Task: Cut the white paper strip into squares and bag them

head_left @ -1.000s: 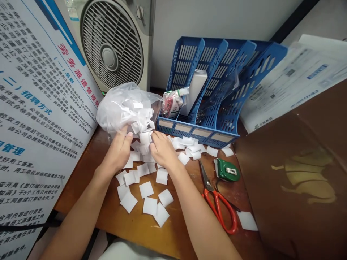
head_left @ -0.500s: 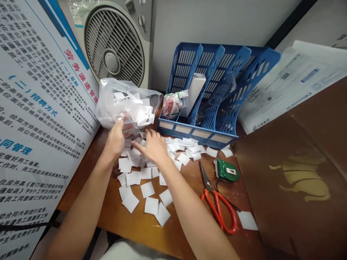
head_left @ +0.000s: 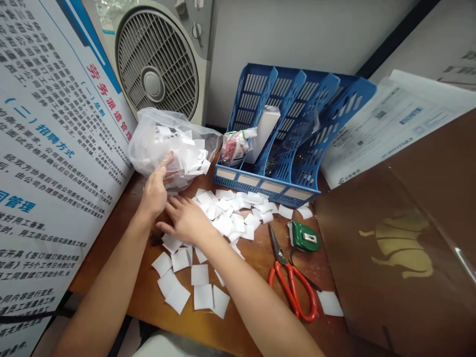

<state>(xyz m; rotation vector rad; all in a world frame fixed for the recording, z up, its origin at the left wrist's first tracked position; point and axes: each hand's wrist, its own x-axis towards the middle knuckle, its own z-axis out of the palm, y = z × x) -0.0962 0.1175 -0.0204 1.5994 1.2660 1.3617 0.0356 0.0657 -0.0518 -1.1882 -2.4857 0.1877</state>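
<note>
A clear plastic bag [head_left: 143, 148] stuffed with white paper squares [head_left: 186, 148] stands at the back left of the wooden desk. My left hand [head_left: 155, 192] rests against the bag's near side, its fingers stretched out along the plastic; some fingertips are partly hidden. Beside it, my right hand [head_left: 188, 220] lies low over the desk with fingers spread, at the left edge of a heap of loose white paper squares [head_left: 226, 220]. More squares [head_left: 204, 296] lie scattered nearer the front edge, between my forearms.
A blue file rack [head_left: 267, 186] holds a white box [head_left: 265, 130] and a small packet [head_left: 234, 148]. Red-handled scissors [head_left: 293, 282] and a green tape measure [head_left: 305, 237] lie to the right. A box fan [head_left: 158, 64], a printed board [head_left: 55, 163] and a brown box [head_left: 409, 238] surround the desk.
My right hand has moved left, away from the heap's middle and closer to my left hand, uncovering squares there. The left hand's fingers have straightened against the bag. The view has shifted slightly.
</note>
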